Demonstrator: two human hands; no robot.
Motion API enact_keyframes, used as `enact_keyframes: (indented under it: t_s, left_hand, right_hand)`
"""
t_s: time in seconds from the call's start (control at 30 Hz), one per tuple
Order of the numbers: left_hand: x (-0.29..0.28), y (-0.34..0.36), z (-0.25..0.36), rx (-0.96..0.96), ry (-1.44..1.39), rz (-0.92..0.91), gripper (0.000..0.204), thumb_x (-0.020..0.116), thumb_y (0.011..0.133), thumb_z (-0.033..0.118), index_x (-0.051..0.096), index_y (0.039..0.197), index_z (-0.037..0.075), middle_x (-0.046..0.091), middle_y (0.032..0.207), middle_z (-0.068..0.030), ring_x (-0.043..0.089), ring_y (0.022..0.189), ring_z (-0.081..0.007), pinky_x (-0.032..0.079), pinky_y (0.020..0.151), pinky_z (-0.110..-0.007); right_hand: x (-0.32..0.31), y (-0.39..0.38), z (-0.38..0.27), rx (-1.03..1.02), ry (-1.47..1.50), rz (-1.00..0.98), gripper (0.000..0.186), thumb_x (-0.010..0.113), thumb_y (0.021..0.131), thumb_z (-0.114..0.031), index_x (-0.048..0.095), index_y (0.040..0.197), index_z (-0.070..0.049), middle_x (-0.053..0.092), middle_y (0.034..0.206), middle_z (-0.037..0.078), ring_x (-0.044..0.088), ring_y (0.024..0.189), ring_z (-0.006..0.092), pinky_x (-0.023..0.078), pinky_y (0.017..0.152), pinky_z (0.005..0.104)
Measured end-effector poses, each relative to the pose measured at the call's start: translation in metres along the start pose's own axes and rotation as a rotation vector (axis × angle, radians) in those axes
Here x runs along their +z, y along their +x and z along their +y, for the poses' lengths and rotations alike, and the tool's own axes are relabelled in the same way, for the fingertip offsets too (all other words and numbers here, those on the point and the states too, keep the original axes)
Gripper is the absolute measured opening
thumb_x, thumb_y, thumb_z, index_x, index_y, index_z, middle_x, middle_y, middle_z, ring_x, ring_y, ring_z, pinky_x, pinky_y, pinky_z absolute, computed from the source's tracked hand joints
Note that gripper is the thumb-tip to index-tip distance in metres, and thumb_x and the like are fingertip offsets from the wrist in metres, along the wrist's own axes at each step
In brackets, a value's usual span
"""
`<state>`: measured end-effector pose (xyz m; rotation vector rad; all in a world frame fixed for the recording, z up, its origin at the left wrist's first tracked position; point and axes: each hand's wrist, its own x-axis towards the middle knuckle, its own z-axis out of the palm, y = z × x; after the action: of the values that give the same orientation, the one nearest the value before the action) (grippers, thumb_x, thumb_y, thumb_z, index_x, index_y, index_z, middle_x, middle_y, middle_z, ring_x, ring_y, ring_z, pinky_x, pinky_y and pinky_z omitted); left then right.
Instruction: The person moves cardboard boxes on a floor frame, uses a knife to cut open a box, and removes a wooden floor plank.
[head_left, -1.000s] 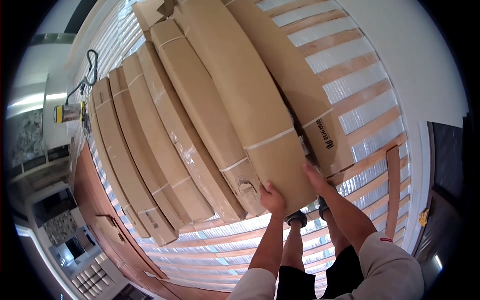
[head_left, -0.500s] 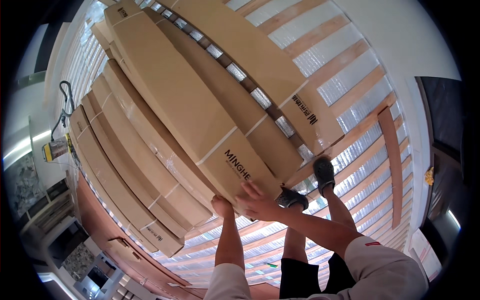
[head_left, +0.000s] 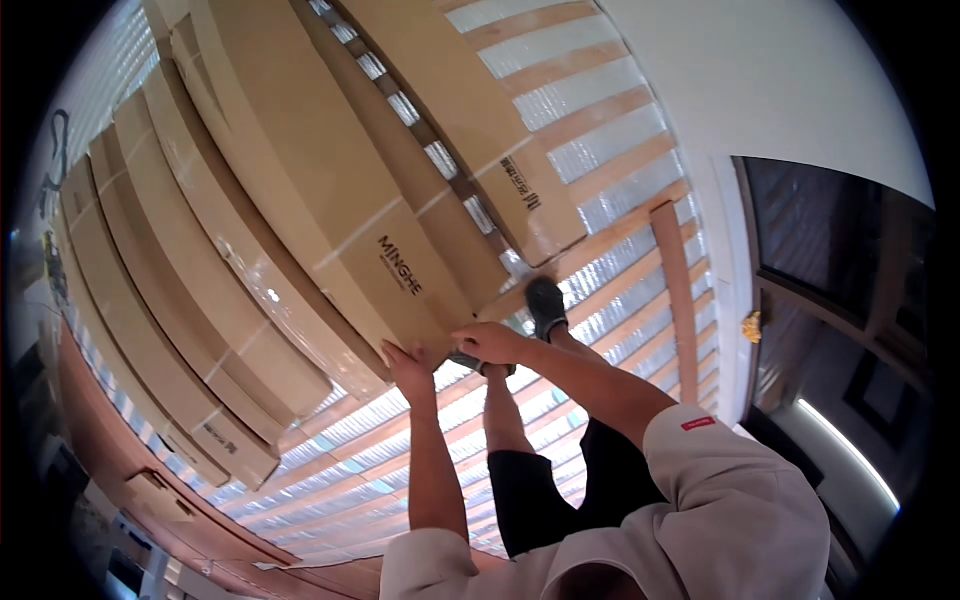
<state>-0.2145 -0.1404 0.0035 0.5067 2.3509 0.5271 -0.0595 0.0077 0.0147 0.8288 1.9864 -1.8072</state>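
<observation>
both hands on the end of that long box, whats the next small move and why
Probably slide the box a little further, up against the long boxes on its left. Both the left hand and right hand grip its near end, and it lies on the slats beside them.

Box (head_left: 330, 210) end swung left and lifted, left hand (head_left: 408, 365) and right hand (head_left: 490, 343) regripped its near end, foot (head_left: 545, 305) stepped forward

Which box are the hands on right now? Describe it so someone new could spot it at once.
Start at the slatted bed frame covered in long cardboard boxes. The box is the topmost one in the middle, lying over the others. Unlike its neighbours, its near end is gripped by the left hand and right hand.
</observation>
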Motion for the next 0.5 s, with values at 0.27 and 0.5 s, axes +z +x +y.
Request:
enact_keyframes:
  t_s: [0.27,0.5]
  left_hand:
    - [0.0,0.03,-0.066,-0.005,-0.367,-0.137,0.07,0.068,0.088,0.022,0.033,0.142,-0.005,0.054,0.134,-0.0269,0.053,0.122,-0.041,0.045,0.097,-0.043]
    - [0.004,-0.032,0.004,-0.251,0.076,0.129,0.05,0.063,0.092,0.028,0.052,0.129,-0.003,0.065,0.114,-0.0241,0.06,0.11,-0.0418,0.049,0.091,-0.047]
  right_hand:
    - [-0.105,-0.157,0.066,0.288,-0.22,0.223,0.034,0.055,0.095,-0.034,0.066,0.119,-0.013,0.062,0.115,0.023,0.062,0.108,0.035,0.05,0.09,0.0428]
    - [-0.208,-0.189,0.153,0.228,0.088,0.2,0.022,0.058,0.096,-0.017,0.066,0.107,0.001,0.067,0.094,0.009,0.064,0.086,0.0157,0.05,0.079,0.0297]
